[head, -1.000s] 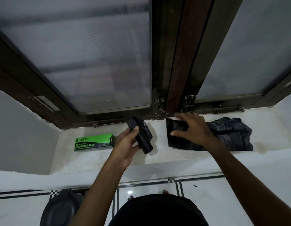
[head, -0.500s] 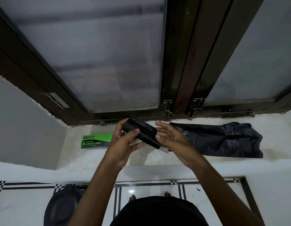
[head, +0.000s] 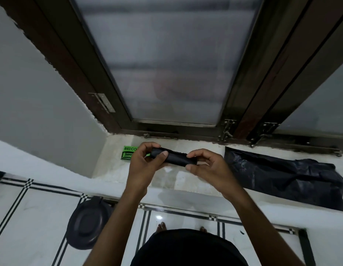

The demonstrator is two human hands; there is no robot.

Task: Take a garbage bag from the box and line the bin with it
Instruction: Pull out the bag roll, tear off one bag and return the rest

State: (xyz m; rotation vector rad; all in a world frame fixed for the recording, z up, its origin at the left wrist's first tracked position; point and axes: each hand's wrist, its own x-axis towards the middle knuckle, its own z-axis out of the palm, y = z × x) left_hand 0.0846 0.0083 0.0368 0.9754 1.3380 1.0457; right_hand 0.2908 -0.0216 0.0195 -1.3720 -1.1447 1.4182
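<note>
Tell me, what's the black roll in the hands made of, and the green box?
The black roll looks like thin plastic film, dull with a faint sheen, like the crinkled loose black bag on the ledge. The green box looks like printed cardboard: flat faces, sharp edges, white lettering. Both hands, left hand and right hand, pinch the roll's ends.
</note>
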